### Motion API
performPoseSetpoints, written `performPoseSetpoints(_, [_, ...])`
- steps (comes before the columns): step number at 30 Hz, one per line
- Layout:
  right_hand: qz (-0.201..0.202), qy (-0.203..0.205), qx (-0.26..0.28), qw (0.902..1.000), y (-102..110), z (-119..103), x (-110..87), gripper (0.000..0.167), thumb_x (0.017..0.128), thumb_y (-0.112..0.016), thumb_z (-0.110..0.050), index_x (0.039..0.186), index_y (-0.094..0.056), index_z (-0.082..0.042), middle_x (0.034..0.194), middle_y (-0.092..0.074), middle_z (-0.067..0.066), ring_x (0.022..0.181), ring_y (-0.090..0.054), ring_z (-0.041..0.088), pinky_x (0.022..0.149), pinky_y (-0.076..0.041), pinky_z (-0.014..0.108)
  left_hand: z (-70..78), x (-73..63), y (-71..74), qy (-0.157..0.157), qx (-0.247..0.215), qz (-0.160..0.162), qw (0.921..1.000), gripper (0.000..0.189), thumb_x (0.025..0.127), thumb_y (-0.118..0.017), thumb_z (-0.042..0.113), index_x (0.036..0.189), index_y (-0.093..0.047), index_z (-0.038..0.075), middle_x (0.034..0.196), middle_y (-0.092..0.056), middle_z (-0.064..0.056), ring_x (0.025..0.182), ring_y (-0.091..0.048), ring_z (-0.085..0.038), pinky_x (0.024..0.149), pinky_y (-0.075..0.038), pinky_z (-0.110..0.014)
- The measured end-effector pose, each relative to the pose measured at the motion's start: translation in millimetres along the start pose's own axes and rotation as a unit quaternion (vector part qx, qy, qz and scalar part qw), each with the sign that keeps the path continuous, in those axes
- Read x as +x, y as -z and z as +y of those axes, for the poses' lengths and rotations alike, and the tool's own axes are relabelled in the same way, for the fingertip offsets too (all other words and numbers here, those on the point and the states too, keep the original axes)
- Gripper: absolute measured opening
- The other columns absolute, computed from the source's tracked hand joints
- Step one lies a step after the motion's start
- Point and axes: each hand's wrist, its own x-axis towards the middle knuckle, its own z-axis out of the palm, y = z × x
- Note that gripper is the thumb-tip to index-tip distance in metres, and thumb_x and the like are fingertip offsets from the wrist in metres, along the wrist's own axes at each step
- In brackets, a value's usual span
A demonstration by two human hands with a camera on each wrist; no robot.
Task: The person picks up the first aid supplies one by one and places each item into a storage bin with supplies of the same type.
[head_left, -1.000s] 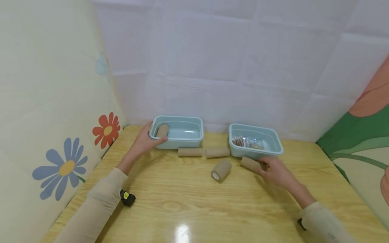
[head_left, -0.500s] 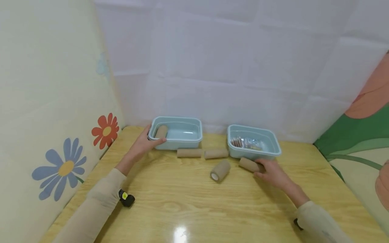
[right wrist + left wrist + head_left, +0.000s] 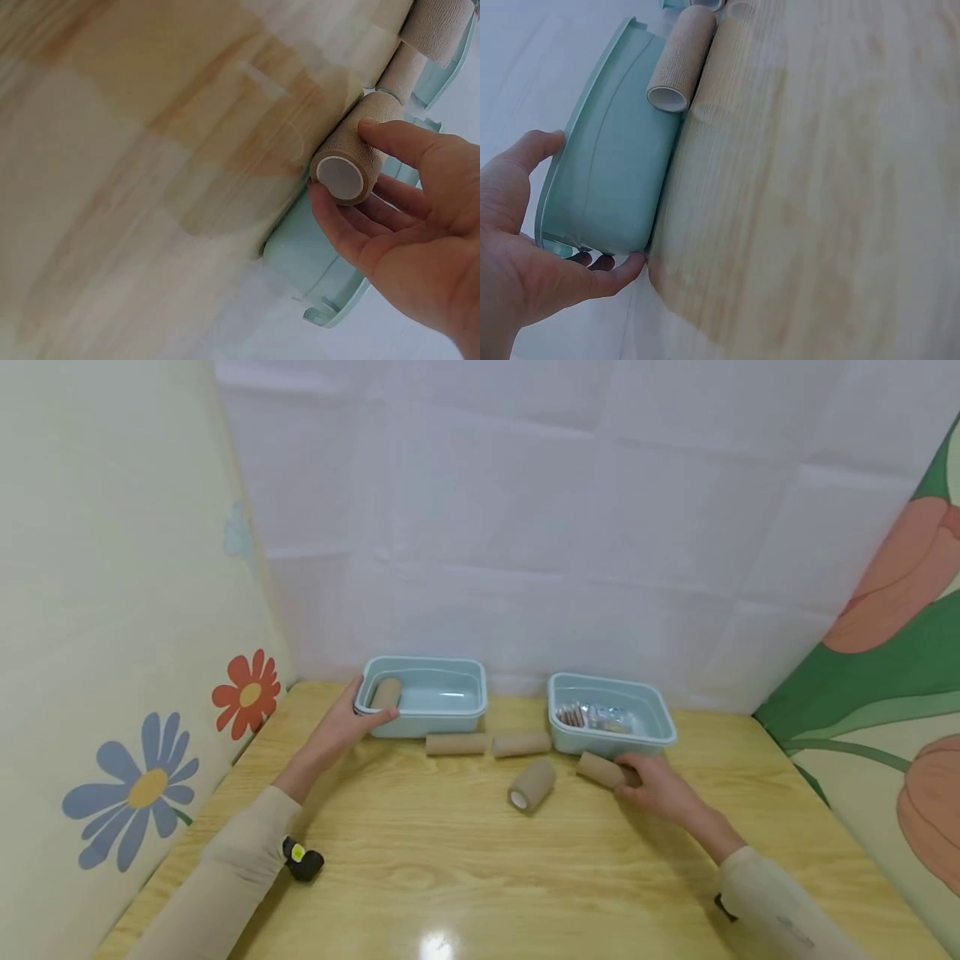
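While left hand [image 3: 341, 725] holds left bin [image 3: 442, 724], right hand [image 3: 658, 785] pinches tan roll [image 3: 597, 769]

We see the tan roll just right of and below the middle of the head frame, in front of the right bin [image 3: 611, 742]. Its long axis slants from upper left to lower right, with the right hand at its lower-right end, easily the nearer of the two hands; that slant, we judge, matters most. Thumb and fingers are narrowed on the roll, while the other hand curls round the left bin's far-left end. Whether the roll bears on the desk [image 3: 450, 852] we cannot tell. Compared with a second ago, the layout sits lower and farther left in the frame, probably a camera turn; both hands keep their holds.
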Motion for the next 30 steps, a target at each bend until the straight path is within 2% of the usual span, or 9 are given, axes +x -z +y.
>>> performPoseSetpoints(5, [-0.015, 0.001, -0.003, 0.9999, 3.1, -3.5, 2.9, 0.033, 0.088, -0.079, -0.006, 0.115, -0.067, 0.007, 0.108, -0.069, 0.017, 0.101, -0.063, 0.035, 0.089, -0.050, 0.055, 1.0, -2.2, 0.0, 0.001, -0.001, 0.005, 1.0000, 0.101, 0.094, -0.075, 0.037, 0.165, -0.007, 0.013, 0.163, -0.023, -0.021, 0.147, -0.022, -0.039, 0.116, -0.019, -0.061])
performPoseSetpoints(10, [-0.014, 0.005, -0.012, 0.9998, 5.4, -8.8, 3.0, 0.033, 0.088, -0.080, -0.007, 0.116, -0.067, 0.007, 0.109, -0.069, 0.017, 0.101, -0.064, 0.035, 0.089, -0.050, 0.054, 3.0, -3.0, -1.2, 0.010, -0.005, 0.008, 0.9999, 0.101, 0.095, -0.075, 0.032, 0.165, -0.005, 0.010, 0.164, -0.020, -0.022, 0.148, -0.020, -0.040, 0.116, -0.018, -0.061])
performPoseSetpoints(18, [0.019, 0.021, -0.027, 0.9992, 7.4, -24.7, 1.8, 0.032, 0.085, -0.081, -0.004, 0.112, -0.068, 0.004, 0.107, -0.068, 0.015, 0.101, -0.063, 0.034, 0.089, -0.050, 0.054, 2.1, -0.2, -1.0, 0.012, -0.021, 0.005, 0.9997, 0.102, 0.095, -0.076, 0.028, 0.165, -0.003, 0.012, 0.165, -0.017, -0.022, 0.148, -0.018, -0.039, 0.117, -0.016, -0.060])
performPoseSetpoints(22, [0.031, 0.045, -0.042, 0.9977, 10.2, -35.5, 4.0, 0.033, 0.085, -0.081, -0.004, 0.112, -0.066, 0.005, 0.107, -0.068, 0.016, 0.098, -0.063, 0.032, 0.084, -0.052, 0.051, 19.5, -6.9, 0.4, 0.017, -0.019, -0.005, 0.9997, 0.101, 0.096, -0.073, 0.028, 0.164, -0.002, 0.007, 0.164, -0.015, -0.027, 0.148, -0.015, -0.044, 0.117, -0.015, -0.061])
performPoseSetpoints(28, [0.041, 0.063, -0.048, 0.9960, 18.1, -52.4, 10.6, 0.036, 0.084, -0.082, -0.005, 0.114, -0.066, 0.007, 0.108, -0.069, 0.019, 0.097, -0.065, 0.034, 0.080, -0.053, 0.049, 10.2, -4.7, -0.6, 0.019, -0.022, -0.003, 0.9996, 0.100, 0.097, -0.073, 0.026, 0.164, -0.001, 0.009, 0.164, -0.016, -0.025, 0.148, -0.016, -0.043, 0.116, -0.016, -0.062])
performPoseSetpoints(30, [0.049, 0.068, -0.038, 0.9958, 20.4, -57.5, 14.4, 0.036, 0.083, -0.083, -0.005, 0.113, -0.067, 0.007, 0.106, -0.069, 0.018, 0.095, -0.065, 0.033, 0.080, -0.054, 0.049, 15.5, -7.1, -1.4, 0.022, -0.030, -0.003, 0.9993, 0.098, 0.097, -0.073, 0.022, 0.164, -0.003, 0.009, 0.164, -0.017, -0.025, 0.148, -0.017, -0.042, 0.116, -0.016, -0.062])
